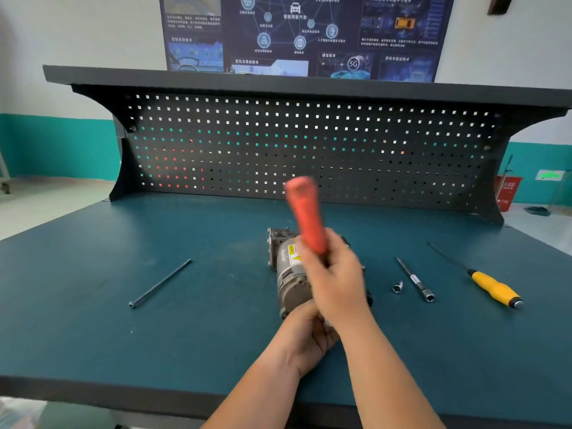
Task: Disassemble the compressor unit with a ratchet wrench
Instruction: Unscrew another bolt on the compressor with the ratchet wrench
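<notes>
A person's two bare forearms reach in from the bottom edge over a dark teal workbench. In the middle of the bench lies the compressor unit, a grey metal cylinder with a yellow warning label on its side and a blocky housing at its far end; it lies lengthwise, pointing away from the viewer.

The right hand hovers over the near half of the compressor, its fingers wrapped tightly round the lower part of the ratchet wrench. The wrench's orange handle sticks up and away from the hand, tilted slightly left (it is motion-blurred, and its working head is hidden behind the hand).

The left hand sits just below, at the compressor's near end, fingers curled inward. The right hand covers them, so it is not possible to tell what they grasp, if anything.

Well to the left lies a long thin bolt, set diagonally. To the right of the compressor lie a small loose socket, just beside it a slim extension bar with a socket on its near end, and farther right a yellow-handled screwdriver.

A black pegboard rises behind the bench, with a dark blue poster on the wall above.
</notes>
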A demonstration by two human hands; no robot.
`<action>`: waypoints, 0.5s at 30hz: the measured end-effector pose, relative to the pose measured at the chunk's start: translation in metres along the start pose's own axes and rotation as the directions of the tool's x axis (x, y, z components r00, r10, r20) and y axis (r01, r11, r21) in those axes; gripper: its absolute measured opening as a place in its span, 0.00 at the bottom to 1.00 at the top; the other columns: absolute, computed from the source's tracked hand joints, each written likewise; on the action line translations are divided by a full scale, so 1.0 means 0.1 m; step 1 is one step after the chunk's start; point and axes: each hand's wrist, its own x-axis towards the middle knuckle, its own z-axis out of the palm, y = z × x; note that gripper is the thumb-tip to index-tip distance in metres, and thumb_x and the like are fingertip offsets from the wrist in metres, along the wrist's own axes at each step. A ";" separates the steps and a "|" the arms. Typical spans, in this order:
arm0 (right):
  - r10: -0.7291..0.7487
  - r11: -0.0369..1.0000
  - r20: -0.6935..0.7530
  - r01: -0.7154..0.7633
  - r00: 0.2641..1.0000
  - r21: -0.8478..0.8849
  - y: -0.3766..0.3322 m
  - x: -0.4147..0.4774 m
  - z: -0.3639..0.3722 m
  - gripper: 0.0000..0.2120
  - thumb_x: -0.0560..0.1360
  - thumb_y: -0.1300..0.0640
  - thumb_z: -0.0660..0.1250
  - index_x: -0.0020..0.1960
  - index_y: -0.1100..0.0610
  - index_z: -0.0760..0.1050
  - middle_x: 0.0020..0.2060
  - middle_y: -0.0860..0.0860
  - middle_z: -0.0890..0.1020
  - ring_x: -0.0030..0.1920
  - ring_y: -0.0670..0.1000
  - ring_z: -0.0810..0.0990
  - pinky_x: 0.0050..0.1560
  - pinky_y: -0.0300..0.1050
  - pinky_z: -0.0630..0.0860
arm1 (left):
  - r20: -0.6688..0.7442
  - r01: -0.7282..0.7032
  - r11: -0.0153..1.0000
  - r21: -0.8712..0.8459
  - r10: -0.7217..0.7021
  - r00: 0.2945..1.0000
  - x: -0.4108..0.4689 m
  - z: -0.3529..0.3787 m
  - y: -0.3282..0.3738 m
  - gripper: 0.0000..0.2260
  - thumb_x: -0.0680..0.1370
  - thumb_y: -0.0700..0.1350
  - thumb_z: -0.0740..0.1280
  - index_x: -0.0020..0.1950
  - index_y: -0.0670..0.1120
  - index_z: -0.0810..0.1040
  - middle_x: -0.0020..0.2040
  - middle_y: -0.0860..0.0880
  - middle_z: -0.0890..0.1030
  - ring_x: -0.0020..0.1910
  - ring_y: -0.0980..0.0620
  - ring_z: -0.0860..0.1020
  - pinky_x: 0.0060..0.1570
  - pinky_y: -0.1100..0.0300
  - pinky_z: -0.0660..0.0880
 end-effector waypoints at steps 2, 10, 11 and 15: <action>0.225 0.916 -0.364 -0.069 0.904 0.395 0.03 -0.01 -0.13 0.08 0.74 0.51 0.65 0.38 0.51 0.71 0.21 0.43 0.67 0.22 0.42 0.63 0.23 0.35 0.61 | -0.005 0.007 1.000 0.001 -0.007 1.000 -0.01 0.03 0.01 0.04 0.72 0.42 0.68 0.40 0.43 0.81 0.38 0.45 0.81 0.35 0.51 0.78 0.40 0.58 0.75; 0.358 0.866 -0.490 -0.086 0.795 0.493 0.10 0.03 -0.15 0.08 0.77 0.51 0.62 0.39 0.48 0.69 0.22 0.42 0.65 0.23 0.43 0.62 0.24 0.37 0.60 | 0.006 0.085 0.996 0.016 -0.085 0.996 -0.04 0.07 0.04 0.12 0.69 0.49 0.67 0.47 0.44 0.81 0.45 0.45 0.81 0.39 0.50 0.77 0.43 0.58 0.73; 0.220 0.948 -0.407 -0.097 0.887 0.303 0.07 0.05 -0.11 0.07 0.75 0.49 0.64 0.39 0.48 0.70 0.23 0.42 0.68 0.25 0.43 0.65 0.27 0.38 0.64 | 0.020 0.081 0.997 0.018 -0.082 0.996 -0.04 0.06 0.04 0.12 0.71 0.49 0.67 0.50 0.44 0.79 0.45 0.45 0.80 0.41 0.49 0.77 0.46 0.57 0.73; 0.015 0.952 0.482 0.135 0.876 -0.275 -0.02 0.06 0.10 0.04 0.72 0.52 0.69 0.43 0.48 0.74 0.28 0.41 0.74 0.31 0.41 0.70 0.35 0.34 0.67 | 0.067 -0.004 0.998 -0.070 0.009 0.998 -0.06 0.04 0.00 0.07 0.71 0.43 0.65 0.42 0.43 0.81 0.39 0.46 0.81 0.39 0.50 0.80 0.42 0.55 0.77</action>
